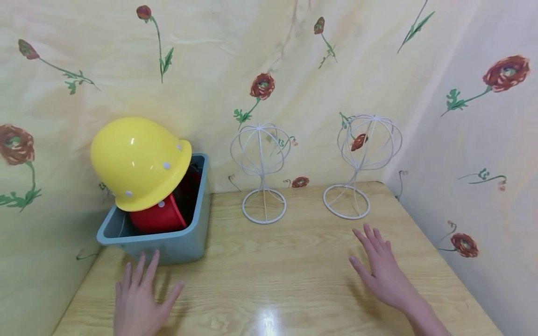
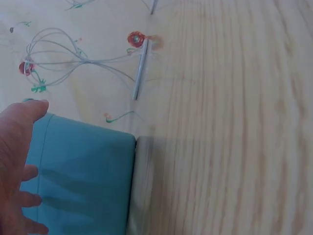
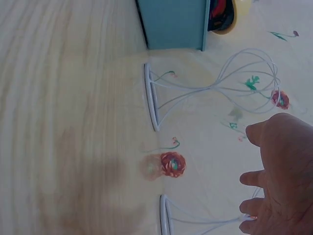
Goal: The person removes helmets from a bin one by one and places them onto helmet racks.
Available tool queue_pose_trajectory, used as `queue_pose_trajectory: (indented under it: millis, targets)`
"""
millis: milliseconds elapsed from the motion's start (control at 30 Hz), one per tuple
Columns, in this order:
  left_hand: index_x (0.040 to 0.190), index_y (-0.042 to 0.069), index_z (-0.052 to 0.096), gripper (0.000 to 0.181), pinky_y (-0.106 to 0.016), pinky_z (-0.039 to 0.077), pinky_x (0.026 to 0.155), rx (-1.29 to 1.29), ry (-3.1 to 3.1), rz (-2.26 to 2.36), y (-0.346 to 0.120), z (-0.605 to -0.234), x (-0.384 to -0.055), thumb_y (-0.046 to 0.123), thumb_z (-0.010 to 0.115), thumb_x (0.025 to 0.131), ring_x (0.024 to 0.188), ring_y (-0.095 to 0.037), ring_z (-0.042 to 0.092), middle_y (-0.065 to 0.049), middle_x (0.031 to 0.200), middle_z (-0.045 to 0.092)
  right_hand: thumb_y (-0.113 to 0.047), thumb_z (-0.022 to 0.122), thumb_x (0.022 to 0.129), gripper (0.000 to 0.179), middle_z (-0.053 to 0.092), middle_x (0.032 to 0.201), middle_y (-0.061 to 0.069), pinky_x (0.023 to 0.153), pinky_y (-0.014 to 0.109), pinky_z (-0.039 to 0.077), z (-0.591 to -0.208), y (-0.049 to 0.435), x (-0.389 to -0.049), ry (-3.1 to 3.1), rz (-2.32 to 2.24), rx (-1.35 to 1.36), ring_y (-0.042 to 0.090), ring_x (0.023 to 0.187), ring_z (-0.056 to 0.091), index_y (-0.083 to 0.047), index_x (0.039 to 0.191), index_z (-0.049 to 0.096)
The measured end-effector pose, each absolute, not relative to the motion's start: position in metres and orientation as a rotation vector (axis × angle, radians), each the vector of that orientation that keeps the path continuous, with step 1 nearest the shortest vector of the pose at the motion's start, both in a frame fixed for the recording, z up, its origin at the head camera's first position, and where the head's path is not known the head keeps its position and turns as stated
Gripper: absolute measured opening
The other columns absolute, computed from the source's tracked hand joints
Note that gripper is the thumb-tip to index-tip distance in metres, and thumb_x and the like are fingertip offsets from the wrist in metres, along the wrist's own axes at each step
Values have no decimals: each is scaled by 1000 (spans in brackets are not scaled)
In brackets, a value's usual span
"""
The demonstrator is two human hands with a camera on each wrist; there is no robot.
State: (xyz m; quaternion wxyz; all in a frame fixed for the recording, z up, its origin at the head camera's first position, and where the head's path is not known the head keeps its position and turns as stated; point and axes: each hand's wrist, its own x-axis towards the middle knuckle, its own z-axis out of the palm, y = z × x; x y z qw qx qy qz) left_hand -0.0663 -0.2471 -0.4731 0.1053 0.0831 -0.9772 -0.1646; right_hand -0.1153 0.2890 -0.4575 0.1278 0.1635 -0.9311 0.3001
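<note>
My left hand (image 1: pixel 140 301) hovers with spread fingers in front of a blue-grey plastic bin (image 1: pixel 176 249), holding nothing. A yellow hard hat (image 1: pixel 134 158) lies tilted on top of the bin's contents, above a red hard hat (image 1: pixel 155 218); darker items deeper inside are hard to make out. Over the right part of the table my right hand (image 1: pixel 384 275) is held out, fingers extended and nothing in its grasp. Beyond it stands a white wire hat stand (image 1: pixel 355 168) with a round cage top. A second wire stand (image 1: pixel 262 172) is upright between that one and the bin.
The wood-grain table (image 1: pixel 269 270) meets a cloth-like backdrop (image 1: pixel 210 93) printed with red flowers along its back edge. A similar flowered wall (image 1: pixel 483 140) rises at the right side, and another surface borders the left.
</note>
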Motion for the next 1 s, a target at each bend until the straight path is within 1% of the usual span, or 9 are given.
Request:
queue_pose_trajectory:
  millis: [100, 233, 300, 433, 500, 600, 700, 867, 1000]
  targets:
    - [168, 11, 31, 102, -86, 25, 110, 313, -2872, -646, -256, -474, -69, 69, 69, 93, 147, -69, 28, -37, 166, 31, -24, 63, 107, 68, 18, 174, 31, 124, 76, 9, -453, 281, -118, -2727, 896, 479, 56, 161, 11, -9, 166, 33]
    - [169, 10, 28, 100, -80, 27, 115, 438, -2847, -857, -271, -476, -72, 66, 66, 97, 152, -63, 28, -33, 170, 25, -23, 64, 107, 66, 23, 174, 26, 113, 80, 30, -444, 264, -124, -2711, 887, 516, 55, 157, 25, -7, 164, 36]
    - [169, 8, 25, 100, -77, 28, 117, 508, -2832, -933, -279, -476, -74, 65, 64, 98, 152, -62, 29, -32, 171, 25, -21, 63, 107, 64, 28, 172, 25, 111, 78, 36, -439, 254, -129, -2677, 866, 556, 55, 153, 33, -5, 163, 37]
    - [170, 6, 17, 102, -75, 28, 119, 618, -2807, -1019, -296, -473, -80, 66, 60, 100, 150, -63, 29, -34, 169, 26, -14, 64, 105, 61, 39, 167, 25, 111, 72, 41, -431, 233, -138, -2595, 854, 651, 52, 147, 45, 0, 161, 40]
    - [171, 6, 15, 101, -75, 29, 118, 637, -2773, -1054, -304, -469, -83, 63, 61, 100, 149, -63, 31, -34, 167, 28, -12, 64, 105, 61, 44, 165, 25, 112, 68, 42, -427, 222, -143, -2570, 854, 691, 49, 146, 49, 1, 160, 41]
    - [171, 6, 10, 104, -73, 31, 118, 648, -2709, -1130, -312, -464, -88, 60, 64, 100, 151, -60, 32, -32, 169, 27, -12, 64, 104, 60, 48, 162, 24, 113, 62, 45, -423, 207, -148, -2556, 848, 736, 44, 145, 52, 2, 159, 43]
    - [172, 8, 7, 106, -71, 34, 119, 678, -2608, -1200, -319, -458, -91, 57, 67, 99, 152, -58, 33, -30, 172, 25, -12, 65, 104, 60, 52, 160, 21, 111, 58, 49, -418, 192, -155, -2543, 871, 794, 40, 143, 56, 3, 158, 44]
    - [172, 10, 12, 101, -69, 34, 120, 676, -2429, -1267, -325, -449, -95, 47, 71, 98, 152, -56, 35, -25, 173, 28, -11, 65, 103, 58, 55, 157, 21, 105, 53, 56, -412, 169, -165, -2490, 918, 888, 39, 138, 61, 4, 156, 46]
    - [172, 12, 14, 100, -68, 33, 121, 680, -2372, -1255, -326, -444, -99, 46, 72, 98, 154, -54, 35, -22, 174, 28, -10, 65, 104, 57, 56, 155, 23, 105, 51, 56, -408, 152, -170, -2472, 981, 933, 40, 139, 60, 6, 155, 46]
